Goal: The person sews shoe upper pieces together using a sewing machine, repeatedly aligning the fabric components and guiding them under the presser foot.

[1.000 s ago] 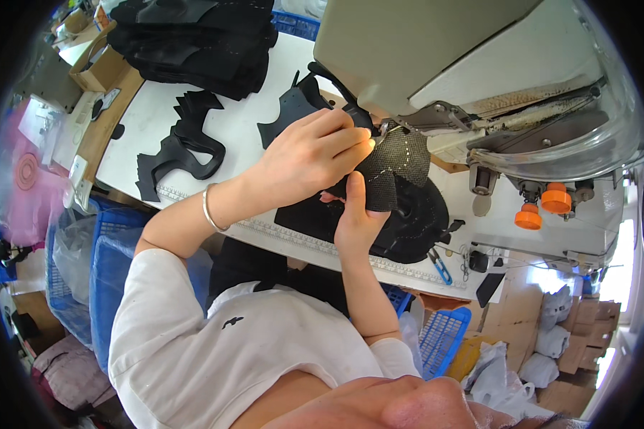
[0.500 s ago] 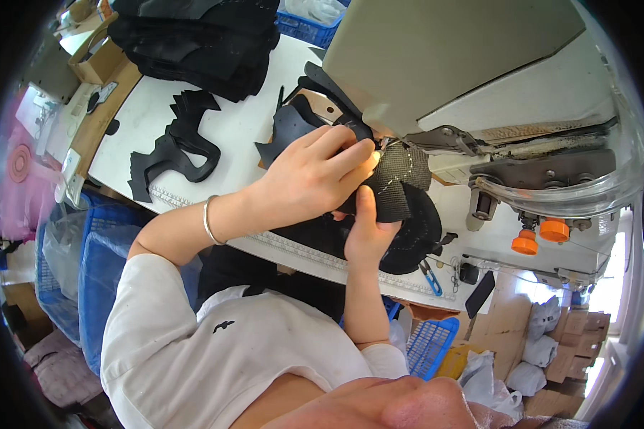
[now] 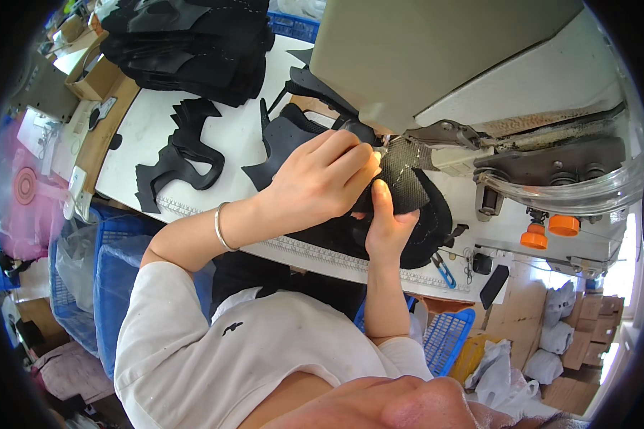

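Beside the needle area of the sewing machine [image 3: 444,53], both my hands work on a black mesh fabric piece [image 3: 406,182] with light stitch marks across it. My left hand [image 3: 322,175], with a bangle on its wrist, has its fingers pinched together at the piece's left edge, close to the needle. Below it my right hand [image 3: 390,225] grips the near edge, thumb on top and fingers hidden underneath. Dark smooth cut pieces [image 3: 285,139] lie just left of my left hand. More black material [image 3: 429,229] spreads under and beside my right hand.
Stacked black pieces [image 3: 189,50] stand at the far left of the white table [image 3: 132,136], with curved black pieces [image 3: 182,161] nearer. Blue snips [image 3: 445,272] lie at the right front edge. Orange knobs [image 3: 534,236] and clear tubing [image 3: 572,186] hang off the machine. Blue crates [image 3: 111,286] stand below left.
The mesh piece has turned slightly at the needle, its near corner swinging right with my right hand. My left fingers stay pinched at its edge. The whole view has shifted a little.
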